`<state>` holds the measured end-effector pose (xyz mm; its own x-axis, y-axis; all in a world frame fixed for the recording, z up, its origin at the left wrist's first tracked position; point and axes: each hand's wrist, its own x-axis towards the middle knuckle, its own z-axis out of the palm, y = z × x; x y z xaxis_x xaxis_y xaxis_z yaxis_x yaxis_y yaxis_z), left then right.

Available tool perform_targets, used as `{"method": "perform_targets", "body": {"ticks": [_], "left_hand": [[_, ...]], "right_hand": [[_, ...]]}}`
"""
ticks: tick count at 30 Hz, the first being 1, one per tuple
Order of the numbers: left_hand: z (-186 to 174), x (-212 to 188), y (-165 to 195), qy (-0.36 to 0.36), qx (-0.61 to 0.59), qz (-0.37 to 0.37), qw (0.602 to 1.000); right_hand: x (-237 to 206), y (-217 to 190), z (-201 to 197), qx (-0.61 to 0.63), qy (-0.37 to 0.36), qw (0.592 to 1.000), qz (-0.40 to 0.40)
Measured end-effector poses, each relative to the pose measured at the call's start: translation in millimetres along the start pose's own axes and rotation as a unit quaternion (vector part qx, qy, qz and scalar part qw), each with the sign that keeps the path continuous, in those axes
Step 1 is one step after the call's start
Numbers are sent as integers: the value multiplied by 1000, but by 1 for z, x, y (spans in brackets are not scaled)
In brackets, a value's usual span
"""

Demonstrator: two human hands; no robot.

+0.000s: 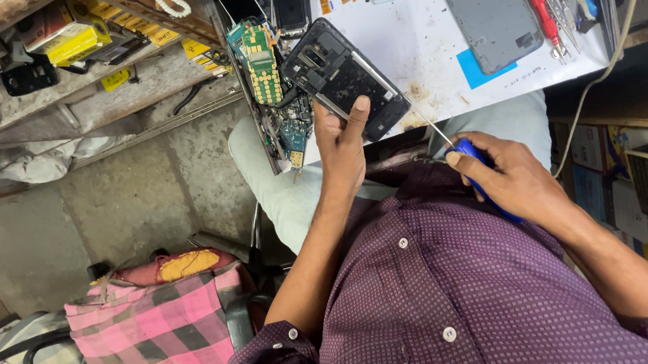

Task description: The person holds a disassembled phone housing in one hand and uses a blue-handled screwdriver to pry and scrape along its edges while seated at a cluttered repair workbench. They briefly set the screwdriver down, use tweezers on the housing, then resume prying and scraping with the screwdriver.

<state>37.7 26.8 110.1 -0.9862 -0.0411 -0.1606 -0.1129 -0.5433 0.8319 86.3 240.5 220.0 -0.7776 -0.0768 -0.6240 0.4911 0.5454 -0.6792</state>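
A view from above looks down on a seated person in a purple dotted shirt and pale trousers. The left hand is wrapped around the lower end of an opened black phone body, thumb pressed on its exposed inner face, holding it tilted at the near edge of a white tabletop. The right hand is clenched around the blue handle of a thin screwdriver; its slim metal shaft angles up and left, the tip ending just beside the phone's lower right edge. Whether the tip touches the phone cannot be told.

On the tabletop beyond lie a grey phone back panel, a red-handled screwdriver and a small blue square pad. Left of the phone body, green circuit boards are heaped at the tabletop's edge. On the floor at lower left sits a pink checked bag. A white cable hangs down at the right.
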Motion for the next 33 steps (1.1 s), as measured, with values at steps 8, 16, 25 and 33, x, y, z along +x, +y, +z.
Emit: {"method": "perform_targets", "body": {"ticks": [8, 16, 25, 33], "left_hand": [[0, 0, 1, -2, 0, -1, 1000], [0, 1, 1, 7, -2, 0, 1000], [-2, 1, -2, 4, 2, 1, 1000], [-4, 3, -2, 2, -22, 1, 1000]], "right_hand": [[-3, 3, -1, 4, -6, 1000, 12], [3, -6, 2, 15, 2, 1000, -5], [8, -7, 3, 31, -5, 999, -3], [10, -12, 3, 9, 3, 1000, -22]]}}
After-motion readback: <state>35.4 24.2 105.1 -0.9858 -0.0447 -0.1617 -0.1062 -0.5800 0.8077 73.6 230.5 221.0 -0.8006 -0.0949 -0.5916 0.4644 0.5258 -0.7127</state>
